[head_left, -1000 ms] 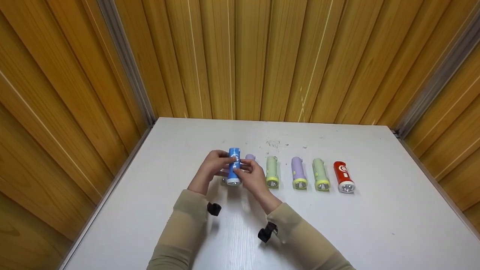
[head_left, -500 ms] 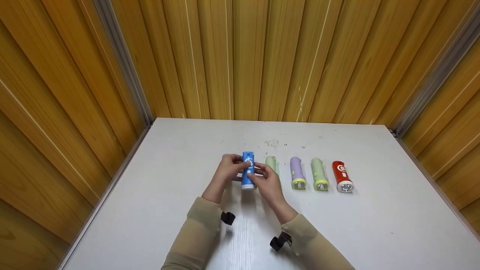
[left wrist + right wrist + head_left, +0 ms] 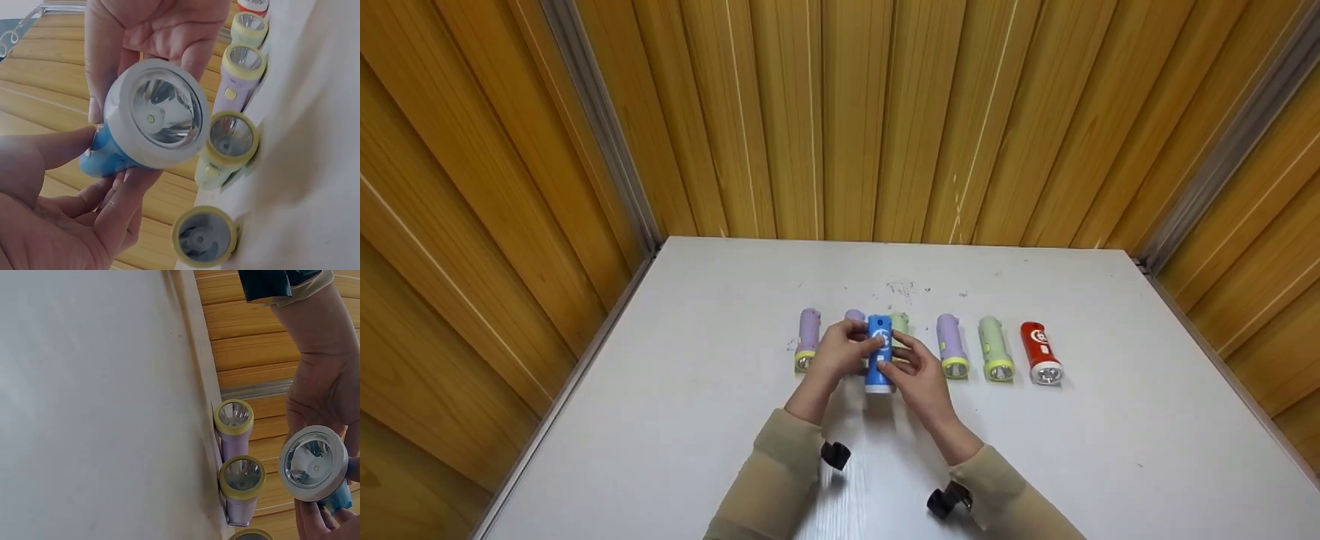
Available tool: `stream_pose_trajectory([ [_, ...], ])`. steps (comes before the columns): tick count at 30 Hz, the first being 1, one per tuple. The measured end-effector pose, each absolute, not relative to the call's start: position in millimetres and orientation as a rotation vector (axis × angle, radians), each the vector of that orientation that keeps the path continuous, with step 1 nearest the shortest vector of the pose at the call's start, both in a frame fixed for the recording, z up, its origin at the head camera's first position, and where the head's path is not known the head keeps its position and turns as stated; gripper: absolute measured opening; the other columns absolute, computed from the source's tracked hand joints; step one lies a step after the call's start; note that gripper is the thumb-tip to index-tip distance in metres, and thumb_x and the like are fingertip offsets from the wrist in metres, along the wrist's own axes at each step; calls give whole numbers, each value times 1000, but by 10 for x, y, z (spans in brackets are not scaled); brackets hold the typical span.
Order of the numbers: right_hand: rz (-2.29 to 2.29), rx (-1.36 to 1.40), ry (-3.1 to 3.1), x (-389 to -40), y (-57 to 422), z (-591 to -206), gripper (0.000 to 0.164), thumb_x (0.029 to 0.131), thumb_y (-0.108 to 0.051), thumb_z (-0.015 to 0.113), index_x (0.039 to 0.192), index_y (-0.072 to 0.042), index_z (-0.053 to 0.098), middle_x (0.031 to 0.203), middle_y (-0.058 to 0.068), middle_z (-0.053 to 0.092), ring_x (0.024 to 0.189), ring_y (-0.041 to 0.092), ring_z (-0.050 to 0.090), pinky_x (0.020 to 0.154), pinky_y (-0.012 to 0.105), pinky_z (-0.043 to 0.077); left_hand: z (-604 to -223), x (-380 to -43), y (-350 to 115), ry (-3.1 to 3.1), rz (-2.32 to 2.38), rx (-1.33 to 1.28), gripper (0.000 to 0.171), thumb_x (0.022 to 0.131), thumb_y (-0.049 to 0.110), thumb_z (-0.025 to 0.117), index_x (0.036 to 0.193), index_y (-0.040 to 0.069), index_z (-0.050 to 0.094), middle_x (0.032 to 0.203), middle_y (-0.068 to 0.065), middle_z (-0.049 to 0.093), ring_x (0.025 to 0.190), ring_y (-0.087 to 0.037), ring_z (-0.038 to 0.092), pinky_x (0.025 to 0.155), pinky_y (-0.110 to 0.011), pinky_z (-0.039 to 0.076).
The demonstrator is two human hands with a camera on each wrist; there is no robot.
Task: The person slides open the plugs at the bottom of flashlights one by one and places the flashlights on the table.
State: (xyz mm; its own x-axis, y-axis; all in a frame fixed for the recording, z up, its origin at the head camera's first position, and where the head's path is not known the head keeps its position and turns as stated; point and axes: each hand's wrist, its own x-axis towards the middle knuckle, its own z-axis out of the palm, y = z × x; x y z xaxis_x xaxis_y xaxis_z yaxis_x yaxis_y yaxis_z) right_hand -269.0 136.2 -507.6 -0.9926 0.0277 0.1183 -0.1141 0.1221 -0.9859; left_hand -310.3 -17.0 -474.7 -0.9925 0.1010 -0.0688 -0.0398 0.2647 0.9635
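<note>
**Blue torch gone right along the row, both hands on it**

Since the earlier head frames the blue torch has shifted right, from in front of the leftmost purple torch, now in view, to in front of a green torch. Left hand and right hand have travelled with it, both pinching the barrel: left thumb high, right thumb lower, beside the white switch. Held off the table, shadow below, lens toward the wearer. Fingers behind the barrel mostly hidden from the head view; their exact seating is uncertain.

Handling, my judgement: keep both pinches even so it doesn't twist. Right thumb light near the switch. Fingers off the lens. Best kept clear of the green torch; a low knuckle could knock it.
</note>
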Motion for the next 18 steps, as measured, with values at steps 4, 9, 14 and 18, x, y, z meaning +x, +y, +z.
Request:
stream_pose_trajectory([
  [4,1999,99,-2281,-2654,1424,-5084,58,93,-5,73,147,-3,53,131,27,67,116,37,71,98,34,59,-4763,-3050,-128,2333,1858,54,50,94,23,76,133,-4,61,123,-20,66,105,-27,66,85,-43,64],
  [9,2010,125,-2279,-2651,1479,-5132,60,93,-4,73,149,-3,51,134,27,65,118,38,69,98,31,58,-4793,-3025,-86,2286,1872,69,48,94,20,75,133,-4,61,123,-20,65,103,-27,67,80,-43,64],
  [14,2023,141,-2273,-2645,1498,-5150,62,93,-2,72,150,-3,49,134,28,64,119,39,69,99,33,57,-4814,-3004,-72,2283,1886,105,46,94,19,75,131,-5,61,119,-19,65,100,-25,66,77,-41,65],
  [18,2039,177,-2245,-2637,1503,-5145,62,92,1,72,149,0,49,134,30,64,119,41,69,99,34,58,-4808,-2982,-68,2311,1899,130,46,93,18,76,130,-6,62,117,-20,65,97,-24,65,75,-41,65],
])
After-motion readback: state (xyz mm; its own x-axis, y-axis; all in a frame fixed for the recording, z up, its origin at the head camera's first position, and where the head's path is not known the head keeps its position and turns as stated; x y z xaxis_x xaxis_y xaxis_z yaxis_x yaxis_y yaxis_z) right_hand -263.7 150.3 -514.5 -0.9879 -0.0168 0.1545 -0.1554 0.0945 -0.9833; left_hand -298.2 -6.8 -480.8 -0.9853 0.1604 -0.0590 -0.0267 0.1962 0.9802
